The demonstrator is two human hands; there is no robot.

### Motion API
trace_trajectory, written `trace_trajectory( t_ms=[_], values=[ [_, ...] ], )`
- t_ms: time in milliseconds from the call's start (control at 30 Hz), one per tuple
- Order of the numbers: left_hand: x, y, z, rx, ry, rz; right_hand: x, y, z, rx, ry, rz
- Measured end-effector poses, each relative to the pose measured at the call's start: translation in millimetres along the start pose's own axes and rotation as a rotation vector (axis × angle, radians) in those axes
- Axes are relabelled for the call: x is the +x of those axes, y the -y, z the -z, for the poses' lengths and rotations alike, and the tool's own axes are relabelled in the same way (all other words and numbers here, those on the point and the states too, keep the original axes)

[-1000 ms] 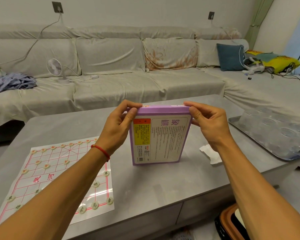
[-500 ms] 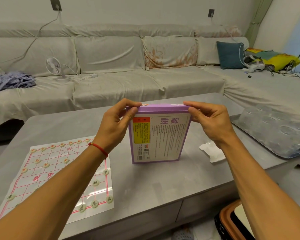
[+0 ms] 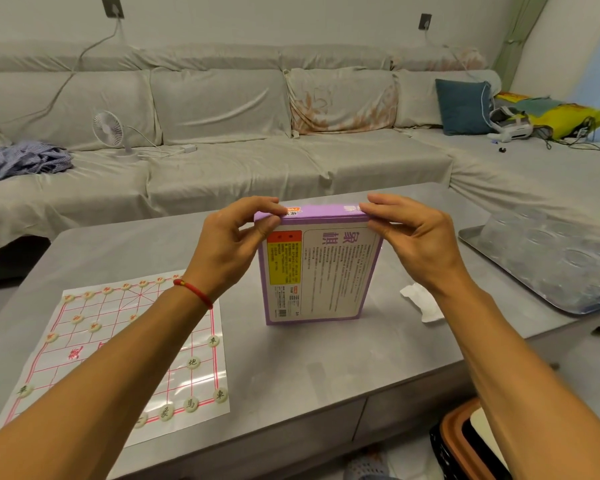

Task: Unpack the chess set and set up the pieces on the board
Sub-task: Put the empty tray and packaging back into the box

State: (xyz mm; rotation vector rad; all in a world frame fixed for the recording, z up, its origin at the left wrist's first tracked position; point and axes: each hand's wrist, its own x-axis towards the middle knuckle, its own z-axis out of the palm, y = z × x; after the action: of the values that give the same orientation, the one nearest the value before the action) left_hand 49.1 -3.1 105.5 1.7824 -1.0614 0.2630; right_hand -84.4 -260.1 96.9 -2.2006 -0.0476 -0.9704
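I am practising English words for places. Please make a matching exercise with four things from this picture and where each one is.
Things:
1. purple box
2. chess board
3. small fan
4. crumpled tissue

Places:
A. on the sofa
B. flat on the table, left
C. upright, pinched by both hands
D. on the table, right of the box

Pairs: 1-C, 2-B, 3-A, 4-D

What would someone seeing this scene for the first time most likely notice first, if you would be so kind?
The upright purple cardboard box at the centre of the grey table draws the eye, its top corners pinched by the left hand and the right hand. Left of it lies a white paper board with red lines, round cream pieces already on it. A shiny metal tray sits at the table's right edge.
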Motion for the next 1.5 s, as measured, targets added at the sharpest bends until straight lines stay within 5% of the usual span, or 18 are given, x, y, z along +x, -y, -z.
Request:
trace_trajectory(
  t_ms=[433, 667, 833, 1300, 1500],
  values=[
    [0, 6, 9, 0.36, 0.135, -0.264, -10, 13, -8, -0.312, -0.049, 0.101],
    [-7, -17, 10, 0.318, 0.151, -0.287, -27, 19, -5, -0.092, -0.119, -0.059],
    [-35, -7, -5, 0.465, 0.064, -0.429, -47, 5, -7, -0.126, -0.09, 0.042],
    [-77, 87, -90, 0.564, 0.396, -0.155, -101, -92, -77, -0.474, 0.25, -0.097],
    [-44, 127, -114, 0.617, 0.414, 0.02, -49, -144, -73, -0.504, 0.154, -0.257]
  ],
)
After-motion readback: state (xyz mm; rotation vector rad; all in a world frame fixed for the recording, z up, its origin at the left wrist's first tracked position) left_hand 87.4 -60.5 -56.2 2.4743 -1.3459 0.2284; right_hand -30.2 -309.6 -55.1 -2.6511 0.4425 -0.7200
